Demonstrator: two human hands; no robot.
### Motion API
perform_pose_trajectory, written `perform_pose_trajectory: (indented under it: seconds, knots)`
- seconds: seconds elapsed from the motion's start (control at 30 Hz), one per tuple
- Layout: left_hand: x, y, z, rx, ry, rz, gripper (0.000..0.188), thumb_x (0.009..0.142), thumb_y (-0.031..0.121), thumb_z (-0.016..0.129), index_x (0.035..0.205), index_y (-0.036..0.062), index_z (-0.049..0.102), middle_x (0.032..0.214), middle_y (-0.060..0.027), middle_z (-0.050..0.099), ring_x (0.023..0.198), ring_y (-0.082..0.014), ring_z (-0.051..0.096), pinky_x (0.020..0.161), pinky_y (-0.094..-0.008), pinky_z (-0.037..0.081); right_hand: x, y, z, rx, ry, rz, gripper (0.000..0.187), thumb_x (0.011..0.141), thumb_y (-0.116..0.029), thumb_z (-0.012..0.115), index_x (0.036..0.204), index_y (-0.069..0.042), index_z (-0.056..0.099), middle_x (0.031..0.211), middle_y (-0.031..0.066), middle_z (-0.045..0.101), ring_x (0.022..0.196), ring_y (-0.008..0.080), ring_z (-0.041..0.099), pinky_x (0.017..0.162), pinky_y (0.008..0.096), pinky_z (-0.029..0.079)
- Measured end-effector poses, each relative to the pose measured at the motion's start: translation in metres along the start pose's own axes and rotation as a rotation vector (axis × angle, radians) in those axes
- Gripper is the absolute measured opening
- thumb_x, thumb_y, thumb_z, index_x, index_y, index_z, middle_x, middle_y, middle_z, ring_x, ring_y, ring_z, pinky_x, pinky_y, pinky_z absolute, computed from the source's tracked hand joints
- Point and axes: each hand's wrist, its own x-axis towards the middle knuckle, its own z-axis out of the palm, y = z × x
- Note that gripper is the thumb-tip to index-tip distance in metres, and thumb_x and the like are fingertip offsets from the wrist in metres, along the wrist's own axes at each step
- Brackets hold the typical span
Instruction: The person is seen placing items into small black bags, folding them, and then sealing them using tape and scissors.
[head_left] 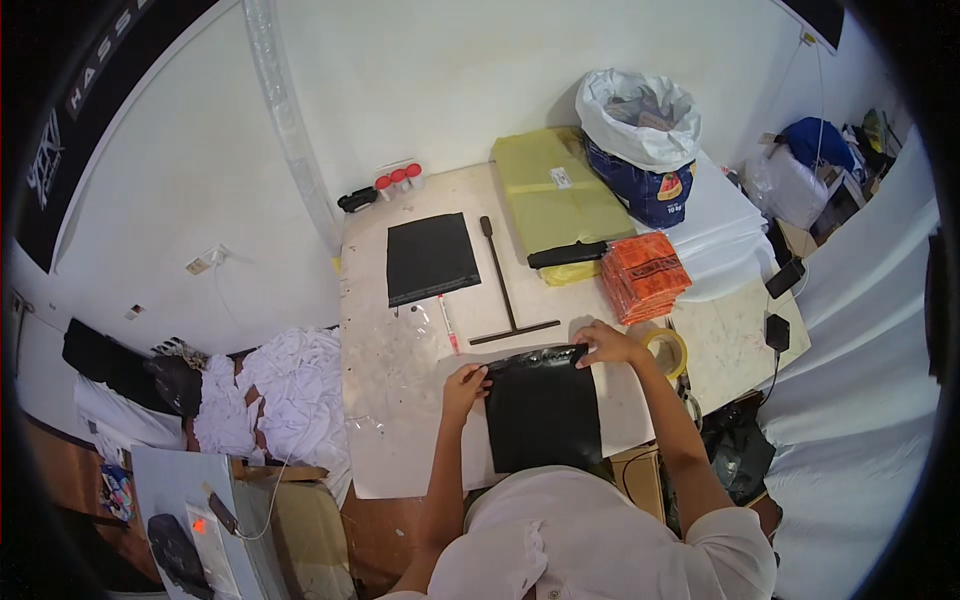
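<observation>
A black plastic bag (545, 415) lies flat at the table's near edge, its top strip glossy and creased. My left hand (463, 388) pinches its upper left corner, fingers closed on the edge. At the upper right corner, my right hand (603, 346) grips the same edge between thumb and fingers. Another black bag (432, 255) rests farther back on the left. A dark T-shaped tool (503, 275) lies just beyond my hands, and a thin red-and-white pen-like stick (447, 322) sits beside it.
Orange packs (645, 278) are stacked right of the tool, near a yellow tape roll (665, 353). Behind stand a yellow wrapped bundle (550, 195) and a blue-and-white sack (640, 150). Red-capped containers (400, 178) stand at the back left. White cloth (285, 390) is heaped left of the table (400, 450).
</observation>
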Motion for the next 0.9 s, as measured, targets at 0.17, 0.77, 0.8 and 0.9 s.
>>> perform_pose_trajectory:
  seconds: [0.17,0.77,0.8,0.9]
  knots:
    - [-0.003,-0.005,-0.003,-0.026,0.008,0.014,0.019,0.086,0.02,0.061,0.096,0.004,0.062,0.083,-0.0041,0.062,0.076,-0.0139,0.064,0.063,-0.0242,0.05,0.004,0.004,-0.008,-0.051,-0.158,-0.016,0.049,0.064,-0.027,0.077,0.101,-0.002,0.057,0.1,0.0111,0.053,0.091,0.0203,0.053,0.078,0.0291,0.044]
    - [-0.006,-0.007,-0.009,-0.03,-0.047,-0.007,0.017,0.088,0.019,0.059,0.098,0.0055,0.063,0.087,-0.0006,0.062,0.084,-0.01,0.061,0.066,-0.0222,0.05,-0.033,-0.004,0.026,1.115,0.152,0.248,0.026,0.084,-0.007,0.06,0.108,0.0,0.056,0.091,0.0056,0.061,0.082,0.0167,0.064,0.074,0.0276,0.054]
    - [-0.006,-0.007,-0.01,-0.006,-0.068,0.002,0.017,0.089,0.018,0.057,0.1,0.0063,0.063,0.089,-0.0002,0.062,0.085,-0.0096,0.06,0.068,-0.0227,0.049,-0.033,-0.004,0.026,1.12,0.188,0.231,0.026,0.083,-0.007,0.06,0.108,0.0,0.057,0.091,0.0057,0.061,0.083,0.0159,0.063,0.074,0.027,0.054]
    - [-0.005,-0.008,-0.01,0.112,-0.064,0.068,0.018,0.088,0.017,0.057,0.102,0.0061,0.063,0.089,0.0012,0.063,0.083,-0.0074,0.058,0.069,-0.0218,0.049,-0.035,-0.004,0.026,1.098,0.233,0.204,0.025,0.083,-0.006,0.06,0.107,0.0,0.058,0.091,0.0056,0.062,0.083,0.0142,0.063,0.073,0.0256,0.054]
